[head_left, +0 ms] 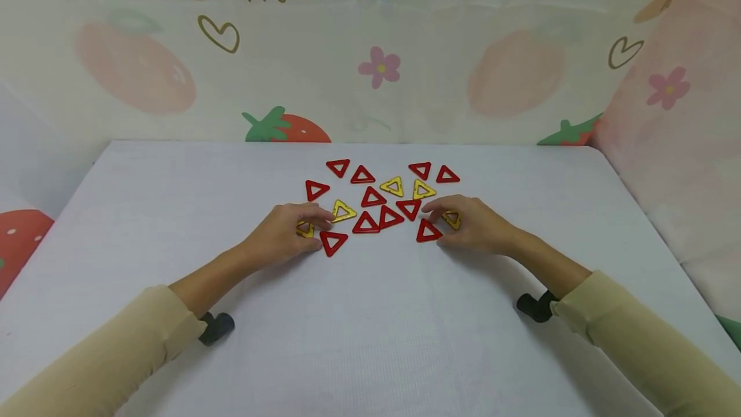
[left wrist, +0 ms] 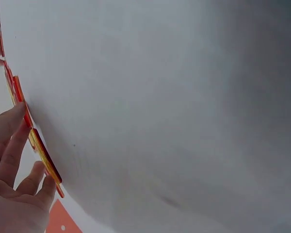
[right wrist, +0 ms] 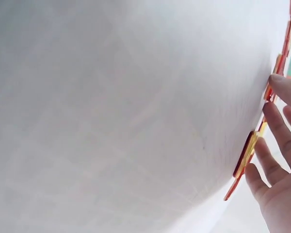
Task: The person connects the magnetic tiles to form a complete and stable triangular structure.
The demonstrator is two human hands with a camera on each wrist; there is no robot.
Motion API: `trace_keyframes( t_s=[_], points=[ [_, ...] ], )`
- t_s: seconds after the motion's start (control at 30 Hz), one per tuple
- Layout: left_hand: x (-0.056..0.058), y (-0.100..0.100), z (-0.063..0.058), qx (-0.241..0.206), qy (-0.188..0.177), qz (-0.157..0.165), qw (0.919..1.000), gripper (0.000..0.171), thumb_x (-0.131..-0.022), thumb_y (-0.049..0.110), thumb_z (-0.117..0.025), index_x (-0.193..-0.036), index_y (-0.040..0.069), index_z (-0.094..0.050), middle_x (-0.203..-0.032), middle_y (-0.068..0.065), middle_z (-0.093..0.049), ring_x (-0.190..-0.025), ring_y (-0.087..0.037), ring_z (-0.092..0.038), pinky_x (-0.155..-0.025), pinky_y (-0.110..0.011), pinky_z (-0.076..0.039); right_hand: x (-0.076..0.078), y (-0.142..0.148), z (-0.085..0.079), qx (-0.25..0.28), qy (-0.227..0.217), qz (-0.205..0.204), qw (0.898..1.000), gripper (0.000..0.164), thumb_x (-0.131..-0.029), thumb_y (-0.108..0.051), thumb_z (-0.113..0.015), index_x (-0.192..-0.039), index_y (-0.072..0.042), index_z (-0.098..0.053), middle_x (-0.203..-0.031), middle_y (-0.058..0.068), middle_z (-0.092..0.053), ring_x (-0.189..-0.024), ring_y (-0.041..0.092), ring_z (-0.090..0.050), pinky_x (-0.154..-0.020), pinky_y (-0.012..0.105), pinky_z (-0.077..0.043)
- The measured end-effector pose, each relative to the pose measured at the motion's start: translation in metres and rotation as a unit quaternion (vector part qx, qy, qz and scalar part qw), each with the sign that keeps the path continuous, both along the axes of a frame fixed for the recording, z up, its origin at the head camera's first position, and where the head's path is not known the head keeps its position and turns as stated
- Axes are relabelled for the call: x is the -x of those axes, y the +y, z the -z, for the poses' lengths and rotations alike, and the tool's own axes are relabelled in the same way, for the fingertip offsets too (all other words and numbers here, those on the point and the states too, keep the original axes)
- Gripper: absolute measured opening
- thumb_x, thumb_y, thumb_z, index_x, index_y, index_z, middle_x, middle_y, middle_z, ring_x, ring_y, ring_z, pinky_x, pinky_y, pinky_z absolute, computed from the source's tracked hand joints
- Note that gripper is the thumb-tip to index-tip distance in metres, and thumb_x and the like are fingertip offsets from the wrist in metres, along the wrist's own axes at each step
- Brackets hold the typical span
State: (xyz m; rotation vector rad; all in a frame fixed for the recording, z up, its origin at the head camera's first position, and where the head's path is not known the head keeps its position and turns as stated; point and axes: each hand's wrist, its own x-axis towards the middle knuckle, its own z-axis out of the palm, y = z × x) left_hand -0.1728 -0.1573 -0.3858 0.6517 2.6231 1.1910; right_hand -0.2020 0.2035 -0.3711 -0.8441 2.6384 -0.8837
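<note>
Several hollow red and yellow triangle tiles lie in a loose cluster on the white table. My left hand [head_left: 283,231] is at the cluster's left side, thumb tip right at the edge of a red triangle [head_left: 334,235]. Its fingers extend loosely over that tile's far side, toward a yellow triangle [head_left: 344,217]. Another yellow triangle [head_left: 311,231] is partly hidden beneath this hand. On the right, my right hand [head_left: 477,224] spreads around a red triangle [head_left: 429,239], thumb close to its near corner. A yellow triangle [head_left: 458,220] shows between that hand's thumb and fingers.
More red triangles, such as one [head_left: 373,203] in the middle, lie between and beyond the hands. Two yellow triangles, one of them [head_left: 424,197] at the right, are among them. A printed cloth [head_left: 428,31] hangs behind the table's far edge. Dark wrist cameras [head_left: 219,329] sit under both sleeves.
</note>
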Motion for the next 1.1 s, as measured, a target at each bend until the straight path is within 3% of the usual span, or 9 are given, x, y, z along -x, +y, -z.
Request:
trace_keyframes(
  t_s=[0.37, 0.6, 1.1],
  points=[
    [-0.002, 0.001, -0.003, -0.005, -0.014, 0.000, 0.9999, 0.041, -0.085, -0.001, -0.076, -0.125, 0.006, -0.066, -0.106, -0.002, -0.074, -0.114, -0.022, -0.064, -0.102, -0.044, -0.048, -0.003, -0.004, 0.000, 0.007, -0.012, -0.015, 1.000, 0.050, -0.083, -0.002, -0.078, -0.130, -0.007, -0.061, -0.105, 0.002, -0.069, -0.111, 0.024, -0.055, -0.102, 0.050, -0.044],
    [-0.004, 0.002, -0.004, 0.002, -0.015, -0.001, 0.9999, 0.041, -0.085, 0.001, -0.076, -0.125, 0.006, -0.066, -0.107, -0.002, -0.074, -0.113, -0.023, -0.064, -0.099, -0.043, -0.050, -0.005, -0.008, -0.001, -0.007, -0.003, -0.022, 1.000, 0.049, -0.083, -0.005, -0.078, -0.129, -0.009, -0.062, -0.105, -0.001, -0.068, -0.107, 0.019, -0.056, -0.094, 0.041, -0.049],
    [-0.006, 0.007, -0.002, -0.001, -0.019, -0.003, 0.9998, 0.042, -0.085, 0.000, -0.075, -0.125, 0.008, -0.066, -0.103, 0.000, -0.074, -0.115, -0.022, -0.060, -0.098, -0.041, -0.051, -0.014, -0.020, -0.003, -0.013, 0.001, -0.060, 0.998, 0.047, -0.084, -0.006, -0.078, -0.128, -0.009, -0.063, -0.107, -0.002, -0.068, -0.114, 0.020, -0.055, -0.102, 0.047, -0.045]
  ],
)
